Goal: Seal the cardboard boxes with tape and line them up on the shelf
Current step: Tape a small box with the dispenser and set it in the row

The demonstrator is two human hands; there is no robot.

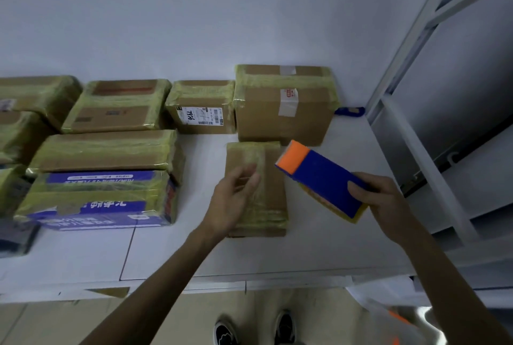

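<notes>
A flat brown taped box lies on the white shelf in front of me. My left hand hovers over its left side with fingers loosely spread, blurred, holding nothing. My right hand grips a blue box with an orange end and yellow underside, held tilted above the shelf just right of the flat box. A tall taped brown box stands behind them against the wall.
Several taped boxes line the wall to the left, among them a labelled one and a blue-printed one. A blue object lies by the tall box. A grey metal frame rises at right. My shoes show below the shelf edge.
</notes>
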